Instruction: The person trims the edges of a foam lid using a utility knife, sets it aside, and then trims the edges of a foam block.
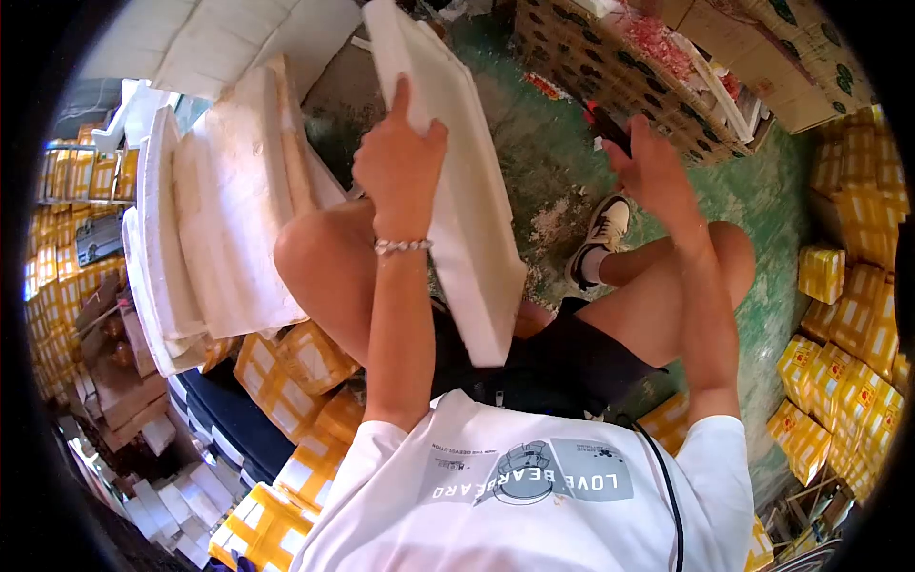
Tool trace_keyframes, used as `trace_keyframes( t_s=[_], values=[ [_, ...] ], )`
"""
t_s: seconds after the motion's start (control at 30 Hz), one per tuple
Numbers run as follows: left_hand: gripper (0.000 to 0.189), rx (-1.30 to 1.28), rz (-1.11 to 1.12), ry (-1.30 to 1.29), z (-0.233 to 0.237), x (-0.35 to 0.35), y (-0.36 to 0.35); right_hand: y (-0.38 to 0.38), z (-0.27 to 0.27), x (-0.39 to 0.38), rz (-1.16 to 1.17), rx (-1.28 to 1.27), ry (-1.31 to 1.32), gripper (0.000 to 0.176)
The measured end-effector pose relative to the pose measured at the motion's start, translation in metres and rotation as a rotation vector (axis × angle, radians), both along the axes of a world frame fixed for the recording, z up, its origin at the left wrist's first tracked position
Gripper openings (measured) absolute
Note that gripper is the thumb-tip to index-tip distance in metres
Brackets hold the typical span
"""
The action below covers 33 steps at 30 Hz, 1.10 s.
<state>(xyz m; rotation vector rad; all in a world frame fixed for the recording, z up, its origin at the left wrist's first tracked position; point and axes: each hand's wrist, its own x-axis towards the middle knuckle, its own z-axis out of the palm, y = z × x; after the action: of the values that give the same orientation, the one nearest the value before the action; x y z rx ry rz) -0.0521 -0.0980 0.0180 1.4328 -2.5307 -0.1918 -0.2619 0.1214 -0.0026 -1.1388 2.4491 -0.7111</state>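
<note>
A white foam panel (pixel 462 181) with a raised rim stands tilted between my knees. My left hand (pixel 400 157), wearing a bracelet, grips its left side, index finger stretched along the surface and the other fingers bent. Off to the right of the panel, my right hand (pixel 653 172) is closed around a slim black-and-red tool (pixel 610 129). The tool looks like a cutter, but its tip is not clear. It is apart from the panel and points up and left, toward the cardboard box.
Large foam slabs (pixel 224 205) lean at my left. A patterned cardboard box (pixel 620 81) with red and white scraps stands ahead. White crumbs (pixel 558 219) litter the green floor (pixel 724 315) by my shoe (pixel 602 234). Yellow-taped boxes (pixel 843 381) are stacked on both sides.
</note>
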Motion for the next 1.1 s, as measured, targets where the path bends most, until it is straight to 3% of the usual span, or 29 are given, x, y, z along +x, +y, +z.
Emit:
trace_keyframes(
  t_s=[0.07,0.13,0.2,0.27,0.33,0.47,0.57,0.67,0.73,0.87,0.93,1.03,1.1],
  values=[
    [0.068,0.096,-0.007,-0.024,-0.019,-0.019,-0.001,-0.007,-0.003,0.000,-0.047,0.013,-0.123,0.037],
    [0.067,0.193,-0.013,-0.039,-0.043,-0.027,0.002,-0.015,-0.007,-0.001,0.027,0.010,0.011,0.037],
    [0.070,0.080,-0.094,0.124,-0.049,-0.034,0.002,-0.025,-0.010,-0.008,0.027,0.081,-0.025,0.036],
    [0.065,0.143,-0.135,0.082,-0.051,-0.041,-0.009,-0.039,-0.019,-0.018,0.018,0.146,-0.071,0.035],
    [0.057,0.340,-0.273,0.218,-0.052,-0.053,-0.034,-0.062,-0.036,-0.038,0.130,0.171,0.041,0.039],
    [0.053,0.158,-0.452,0.244,-0.073,-0.060,-0.070,-0.124,-0.112,-0.059,0.145,0.151,0.077,0.043],
    [0.055,-0.086,-0.527,0.361,-0.095,-0.065,-0.090,-0.173,-0.166,-0.055,0.014,0.144,-0.097,0.046],
    [0.061,-0.007,-0.476,0.280,-0.071,-0.051,-0.077,-0.198,-0.270,-0.044,-0.086,-0.026,-0.174,0.038],
    [0.075,0.536,-0.328,0.364,-0.053,-0.051,-0.076,-0.208,-0.297,-0.031,-0.108,-0.007,-0.095,0.040],
    [0.081,0.469,-0.420,0.388,-0.068,-0.056,-0.082,-0.239,-0.322,-0.014,-0.193,0.122,-0.218,0.039],
    [0.078,0.525,-0.361,0.400,-0.062,-0.060,-0.076,-0.253,-0.343,-0.014,-0.280,-0.003,-0.374,0.039],
    [0.078,0.477,-0.382,0.416,-0.060,-0.066,-0.070,-0.269,-0.396,-0.014,-0.218,-0.210,-0.280,0.042],
    [0.080,0.459,-0.372,0.380,-0.056,-0.070,-0.067,-0.271,-0.395,-0.008,-0.196,-0.304,-0.328,0.043]
  ],
)
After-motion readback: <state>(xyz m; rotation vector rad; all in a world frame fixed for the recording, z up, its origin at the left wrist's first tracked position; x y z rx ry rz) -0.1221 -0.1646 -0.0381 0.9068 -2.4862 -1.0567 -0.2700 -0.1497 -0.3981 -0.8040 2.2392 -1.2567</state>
